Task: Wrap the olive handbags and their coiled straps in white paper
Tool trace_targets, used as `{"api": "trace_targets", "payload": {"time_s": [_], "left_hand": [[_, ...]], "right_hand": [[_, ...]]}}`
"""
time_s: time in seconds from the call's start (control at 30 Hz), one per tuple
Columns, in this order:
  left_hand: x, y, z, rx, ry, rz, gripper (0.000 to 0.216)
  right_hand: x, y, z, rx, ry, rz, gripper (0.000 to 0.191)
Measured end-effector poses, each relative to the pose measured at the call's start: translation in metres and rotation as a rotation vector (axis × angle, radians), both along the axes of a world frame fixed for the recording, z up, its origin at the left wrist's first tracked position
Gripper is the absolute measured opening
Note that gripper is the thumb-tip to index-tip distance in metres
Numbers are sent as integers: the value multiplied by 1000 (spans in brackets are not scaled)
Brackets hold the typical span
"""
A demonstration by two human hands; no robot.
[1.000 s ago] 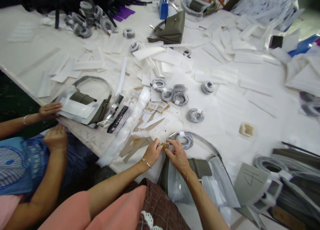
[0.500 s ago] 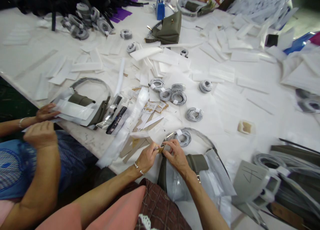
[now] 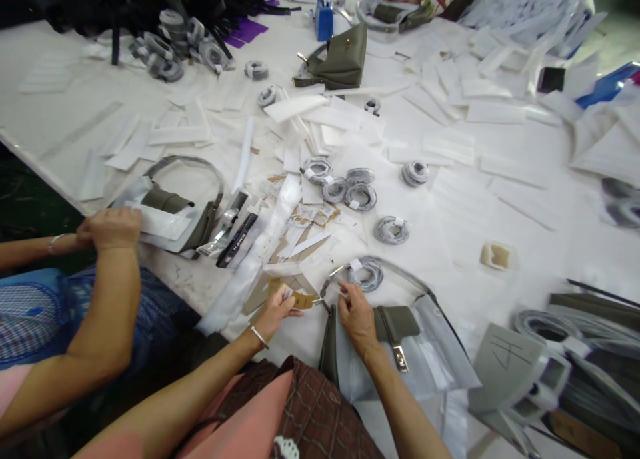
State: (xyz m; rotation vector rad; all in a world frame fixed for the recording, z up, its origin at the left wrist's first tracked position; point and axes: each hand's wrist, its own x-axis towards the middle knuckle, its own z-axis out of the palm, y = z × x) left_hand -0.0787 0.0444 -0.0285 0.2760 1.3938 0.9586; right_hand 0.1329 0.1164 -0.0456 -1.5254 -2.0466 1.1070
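A brown hang tag [image 3: 303,301] is pinched in my left hand [image 3: 277,311], its fingers closed on one end. From the tag's other end a short white string runs to the strap end of an olive handbag [image 3: 326,352] in front of me. My right hand [image 3: 358,318] is above the bag's near-left upper edge, fingers loosely bent and apart, with nothing visible in them. Translucent wrapping [image 3: 440,352] covers much of the bag's front, leaving the flap and its metal clasp [image 3: 400,358] showing. The bag's strap [image 3: 400,270] arches behind it, around a coiled grey strap [image 3: 367,274].
At left, a co-worker's hands [image 3: 113,229] touch another wrapped bag [image 3: 173,202]. Tape dispensers [image 3: 235,239] lie between us. Several coils [image 3: 360,196] and white foam sheets [image 3: 320,119] are scattered ahead. A grey tape dispenser [image 3: 505,366] stands right of my bag.
My left hand has drawn leftward with the tag, away from the strap end. My right hand has let go there and shifted slightly right. The co-worker's near hand has moved onto their bag.
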Motion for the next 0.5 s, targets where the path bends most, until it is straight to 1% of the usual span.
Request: {"api": "trace_targets", "payload": {"time_s": [0.07,0.1,0.17,0.23,0.27,0.3,0.33,0.4,0.47,0.5], "left_hand": [[-6,-8,-7,-31,108,-58,44],[-7,-9,-10,-60,147,-60,44],[-5,-4,-14,-95,181,-7,44],[1,8,-10,-52,205,63,43],[5,15,-5,-3,240,66,40],[10,23,2,56,295,34,36],[15,31,10,123,362,-38,31],[26,42,24,271,477,-279,25],[35,45,30,413,519,-548,21],[39,42,29,467,515,-664,19]], "right_hand": [[0,-1,-2,-4,-17,43,33],[0,-2,-2,-8,-21,59,32],[-1,-1,-2,-21,-15,82,30],[-2,1,1,-31,16,87,29],[-2,1,4,-35,43,75,28],[-2,1,8,-40,76,53,27],[-1,1,13,-46,112,16,27],[5,-3,27,-80,183,-106,26],[18,-10,43,-160,251,-302,29],[28,-16,50,-211,280,-414,30]]}}
